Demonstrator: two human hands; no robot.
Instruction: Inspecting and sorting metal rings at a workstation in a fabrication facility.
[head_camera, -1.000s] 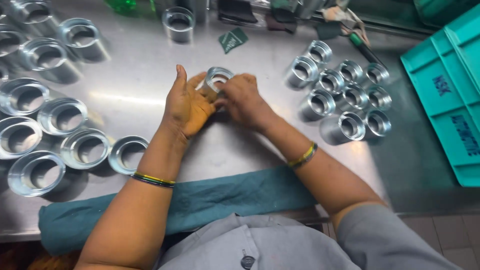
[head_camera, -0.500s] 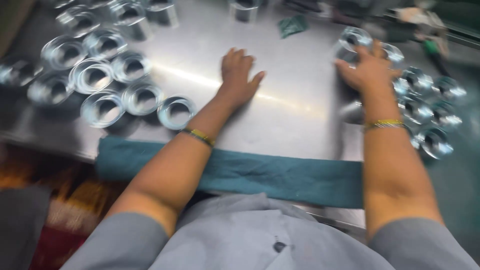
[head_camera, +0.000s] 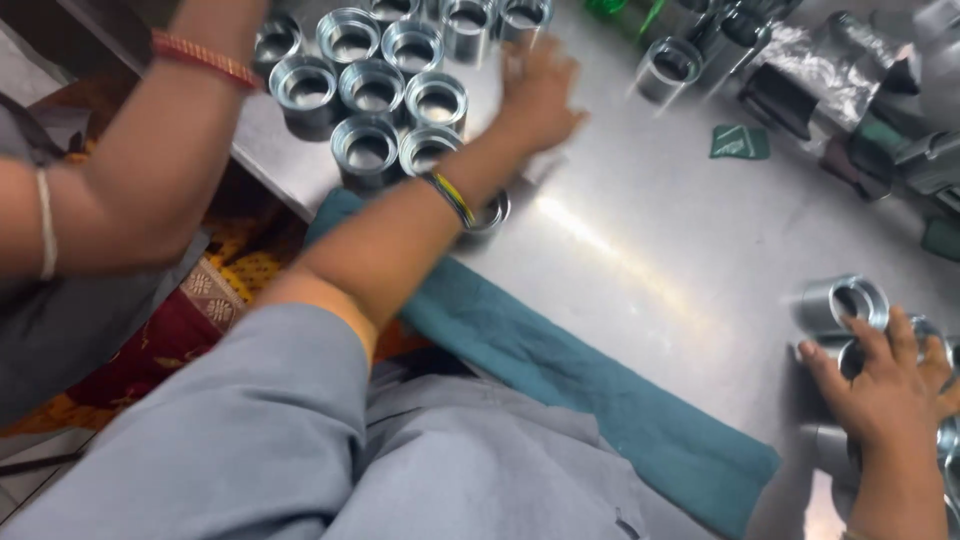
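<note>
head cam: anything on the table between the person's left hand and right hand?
Head view: between the left hand by the upper ring cluster and the right hand on the lower-right rings, the steel table is bare. A green packet lies above that stretch.

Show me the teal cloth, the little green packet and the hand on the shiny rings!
teal cloth (head_camera: 560, 375), head view, middle of the strip.
green packet (head_camera: 740, 142), head view, its centre.
right hand (head_camera: 885, 395), head view, back of hand.

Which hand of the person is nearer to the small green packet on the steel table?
Left. The left hand lies across bare table from the green packet, at about its height. The right hand is far below it, on the metal rings.
</note>
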